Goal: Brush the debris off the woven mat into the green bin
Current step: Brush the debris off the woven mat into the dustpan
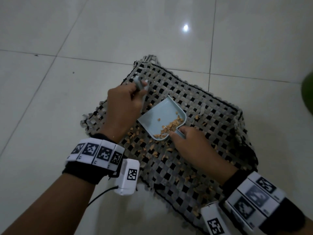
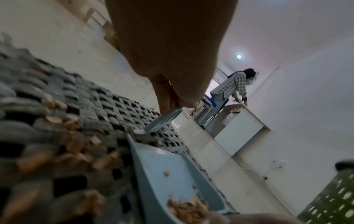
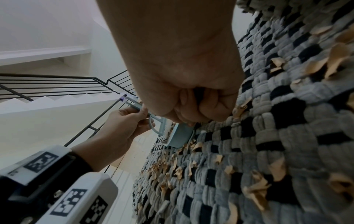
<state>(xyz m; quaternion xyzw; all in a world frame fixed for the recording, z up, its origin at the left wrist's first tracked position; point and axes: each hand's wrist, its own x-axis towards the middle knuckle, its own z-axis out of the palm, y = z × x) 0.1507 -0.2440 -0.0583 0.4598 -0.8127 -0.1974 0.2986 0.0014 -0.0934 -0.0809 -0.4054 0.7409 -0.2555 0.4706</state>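
While curled tight round the brush [image 1: 142, 85] over the woven mat [image 1: 211, 106], left hand [image 1: 122, 107]; right hand [image 1: 191, 145] gripping the dustpan [image 1: 160, 116] handle, debris [image 1: 171, 127] inside

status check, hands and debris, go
Left hand grips brush. Right hand holds dustpan on woven mat. Debris partly collected. Nothing blocking.

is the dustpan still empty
No, the dustpan already holds a heap of tan scraps near its handle end, where the right hand holds it on the woven mat.
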